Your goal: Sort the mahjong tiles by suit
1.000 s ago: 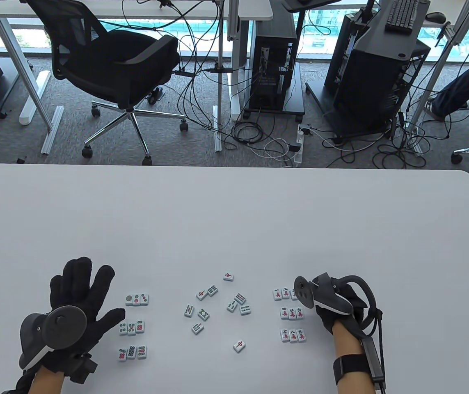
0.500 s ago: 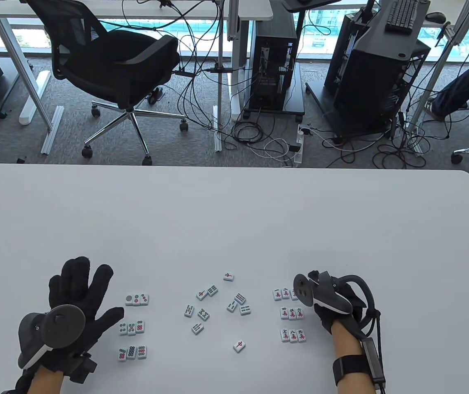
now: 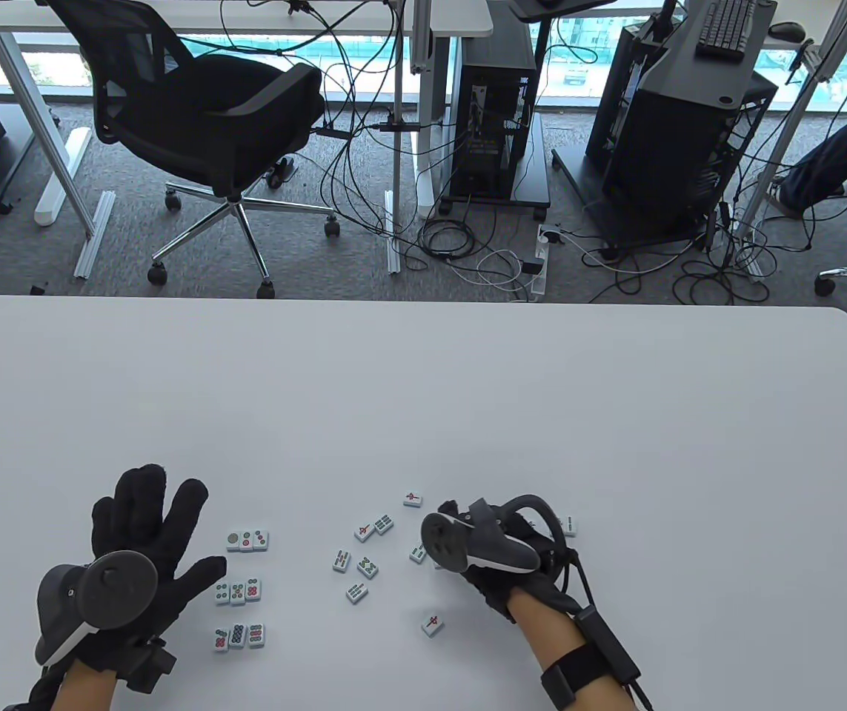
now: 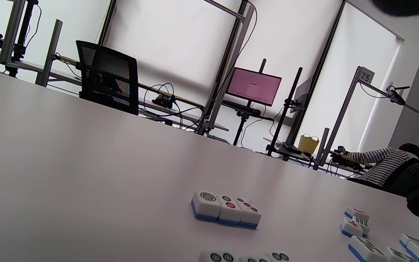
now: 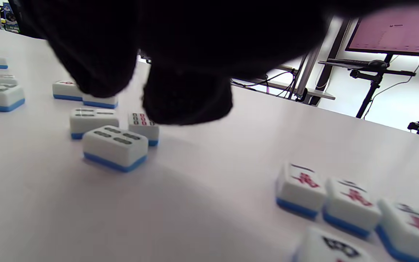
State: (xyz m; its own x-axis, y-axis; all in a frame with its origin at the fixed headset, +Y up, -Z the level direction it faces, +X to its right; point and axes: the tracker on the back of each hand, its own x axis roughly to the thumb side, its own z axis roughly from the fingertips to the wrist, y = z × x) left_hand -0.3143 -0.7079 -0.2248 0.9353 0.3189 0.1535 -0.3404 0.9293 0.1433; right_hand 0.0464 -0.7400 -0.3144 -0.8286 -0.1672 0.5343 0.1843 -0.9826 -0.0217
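Moving left from the red-mark tiles [image 5: 347, 205], the right hand [image 3: 486, 559] now hangs over the loose tiles [image 3: 364, 555] mid-table near the front edge. Its fingers [image 5: 187, 98] curl down and hold nothing yet. The left hand [image 3: 145, 552] lies flat, fingers spread, beside the dot tiles [image 3: 239, 590]. The stripe tiles come next, I think.

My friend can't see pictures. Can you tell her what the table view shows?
Two black-gloved hands work over mahjong tiles on a white table. The right hand reaches over scattered tiles in the middle, while the left hand lies flat and spread beside three neat rows of circle tiles.
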